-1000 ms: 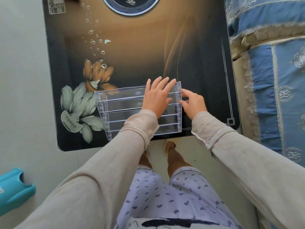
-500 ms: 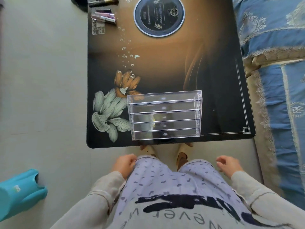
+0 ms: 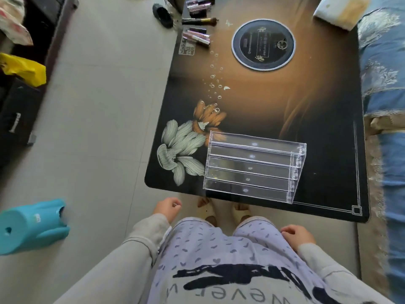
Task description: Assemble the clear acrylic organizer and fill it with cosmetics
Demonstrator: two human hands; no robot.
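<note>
- The left grip is held beside the left thigh, off the tabletop, with its fingers loosely curled and nothing in them. A second ago it was pressed flat on the organizer. Half a second ago it had already been drawn back to the thigh.
- The right grip is rested against the right thigh, relaxed and holding nothing. A second ago its fingers were set at the organizer's right end.
- A teal plastic stool is seen lying on the floor to the left, much as before.
- The clear acrylic organizer is left untouched on the tabletop, close to the near edge and just right of the printed flowers. Its five stepped rows are empty. The same spot is kept as half a second ago, though it is now seen skewed in the view.
- A bed with a blue patterned cover is set along the tabletop's right side.
- A round black disc is seen farther back on the tabletop.
- At the far left corner the cosmetics are grouped, well apart from the organizer: lip gloss tubes, a makeup brush and more tubes beyond. More of this group is shown than before.
- A yellow bag is now visible at the far left.
</note>
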